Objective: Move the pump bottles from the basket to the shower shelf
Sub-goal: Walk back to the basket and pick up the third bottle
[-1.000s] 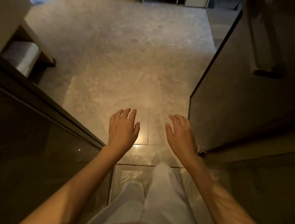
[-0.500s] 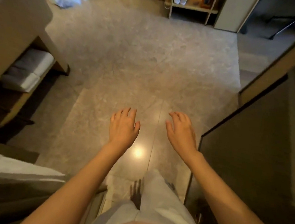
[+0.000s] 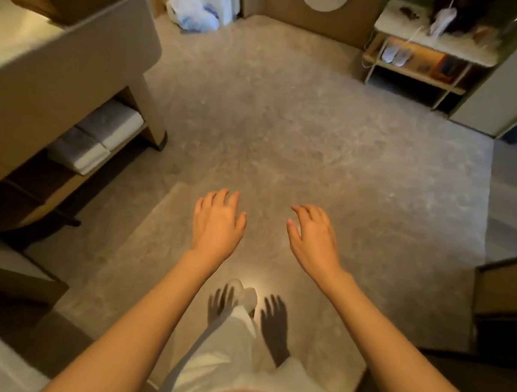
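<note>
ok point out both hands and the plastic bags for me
left hand [image 3: 217, 223], head view, on the back of the hand
right hand [image 3: 314, 239], head view, on the back of the hand
plastic bags [image 3: 195, 6], head view, on the white film of the front bag

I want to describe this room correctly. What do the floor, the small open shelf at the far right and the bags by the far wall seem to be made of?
The floor looks like polished stone or marble-look tile: mottled grey veins, a bright glare spot.
The shelf seems to have a thin pale frame, perhaps painted metal, with wood-toned boards.
The bags look like thin plastic: crinkled, glossy, partly see-through.
</note>
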Demonstrator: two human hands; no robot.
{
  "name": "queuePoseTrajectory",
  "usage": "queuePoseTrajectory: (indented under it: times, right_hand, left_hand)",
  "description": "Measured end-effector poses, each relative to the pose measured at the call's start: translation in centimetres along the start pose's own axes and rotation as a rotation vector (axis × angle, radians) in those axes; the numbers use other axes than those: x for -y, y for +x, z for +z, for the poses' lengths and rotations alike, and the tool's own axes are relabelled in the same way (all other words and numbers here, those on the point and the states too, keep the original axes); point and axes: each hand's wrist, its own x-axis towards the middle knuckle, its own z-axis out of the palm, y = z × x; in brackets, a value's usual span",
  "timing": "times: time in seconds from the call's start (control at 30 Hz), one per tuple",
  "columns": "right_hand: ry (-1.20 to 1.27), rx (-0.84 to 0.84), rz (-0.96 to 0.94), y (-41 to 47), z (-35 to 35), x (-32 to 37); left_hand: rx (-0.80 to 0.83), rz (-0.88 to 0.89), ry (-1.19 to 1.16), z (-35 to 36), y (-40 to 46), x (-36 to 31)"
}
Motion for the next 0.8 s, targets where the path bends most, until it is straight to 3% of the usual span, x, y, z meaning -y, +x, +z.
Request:
queuePoseTrajectory:
  times: [0.3, 0.57, 0.8]
  right_hand:
    - [-0.004, -0.082, -0.129, 23.9, -1.9, 5.3]
    - [0.004, 0.020, -0.212, 40.6, 1.4, 4.6]
    - [0.018, 0.030, -0.343, 60.7, -1.3, 6.2]
  left_hand:
    - [-0.092, -0.042, 0.059, -6.4, 20.9, 5.7]
    - [-0.026, -0.143, 0.071, -5.6, 36.0, 8.8]
    - [-0.104, -0.290, 0.059, -9.8, 52.6, 9.6]
